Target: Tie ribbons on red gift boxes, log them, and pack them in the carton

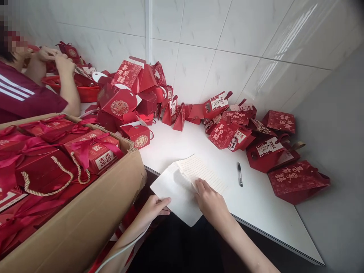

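I have the left hand (156, 207) pinching the near-left edge of the blank white paper leaf (182, 193), which overhangs the white surface (264, 203); a light grip should avoid creases. To its right, the right hand (209, 201) bunches its fingers over the cream ruled paper (202, 169); whether they clamp it, I cannot tell. I'd move both evenly. Beyond, rightward, lies a slim black-and-clear plastic pen (239, 174).

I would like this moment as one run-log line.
left hand: pinching white sheet edge | right hand: on lined paper | pen: on table | red gift boxes: on table
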The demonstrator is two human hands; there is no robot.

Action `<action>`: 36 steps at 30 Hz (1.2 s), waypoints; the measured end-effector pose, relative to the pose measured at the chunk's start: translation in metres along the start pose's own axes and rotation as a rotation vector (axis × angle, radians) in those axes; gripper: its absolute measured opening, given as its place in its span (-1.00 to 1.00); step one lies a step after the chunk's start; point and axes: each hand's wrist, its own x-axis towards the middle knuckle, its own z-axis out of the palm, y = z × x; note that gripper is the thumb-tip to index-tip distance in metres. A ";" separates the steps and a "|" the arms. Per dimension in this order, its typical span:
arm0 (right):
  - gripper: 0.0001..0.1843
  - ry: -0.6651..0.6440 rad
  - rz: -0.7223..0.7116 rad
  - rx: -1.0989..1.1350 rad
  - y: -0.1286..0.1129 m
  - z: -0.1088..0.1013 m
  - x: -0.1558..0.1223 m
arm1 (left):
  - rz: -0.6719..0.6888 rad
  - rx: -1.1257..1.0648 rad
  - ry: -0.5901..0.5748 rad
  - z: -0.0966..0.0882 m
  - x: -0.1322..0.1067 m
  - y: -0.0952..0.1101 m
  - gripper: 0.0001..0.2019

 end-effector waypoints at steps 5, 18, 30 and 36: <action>-0.59 0.099 0.013 0.329 0.007 -0.027 -0.011 | 0.091 -0.086 -0.126 0.011 0.001 0.006 -0.69; -0.69 0.364 -0.088 1.110 0.015 -0.053 -0.049 | 0.554 -0.022 -0.192 0.060 -0.004 0.083 -0.74; -0.43 0.612 0.346 1.396 0.058 -0.037 -0.024 | 0.677 0.544 -0.214 0.101 0.002 0.096 -0.73; -0.39 0.727 0.444 1.303 0.074 -0.039 -0.022 | 0.854 0.548 -0.142 0.121 0.010 0.093 -0.65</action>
